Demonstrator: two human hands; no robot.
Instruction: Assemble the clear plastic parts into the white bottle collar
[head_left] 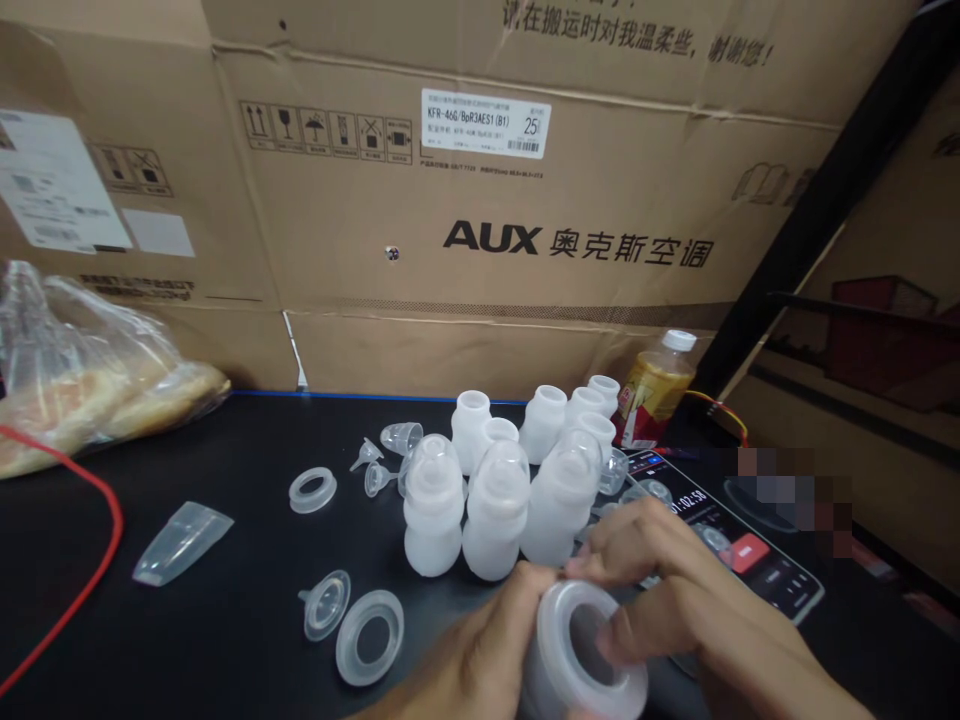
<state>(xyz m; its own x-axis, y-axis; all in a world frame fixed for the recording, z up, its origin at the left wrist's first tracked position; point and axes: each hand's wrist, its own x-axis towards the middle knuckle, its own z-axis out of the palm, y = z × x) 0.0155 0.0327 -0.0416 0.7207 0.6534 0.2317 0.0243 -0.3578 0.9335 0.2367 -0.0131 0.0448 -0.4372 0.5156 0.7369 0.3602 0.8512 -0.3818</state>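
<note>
Translucent plastic bottle (581, 650) low in front — left hand (480, 655) and right hand (697, 610) both clamped round it, fingers at the open mouth. Three capped bottles (495, 505) stand finished just beyond; uncapped bottles (544, 420) wait behind. Loose rings (370, 636) and a nipple (326, 603) lie to the left — several left to fit, by my judgement.

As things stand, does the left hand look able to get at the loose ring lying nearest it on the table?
Probably yes: the ring lies flat with bare table between it and the left hand, though that hand and the right hand both grip a bottle.
</note>
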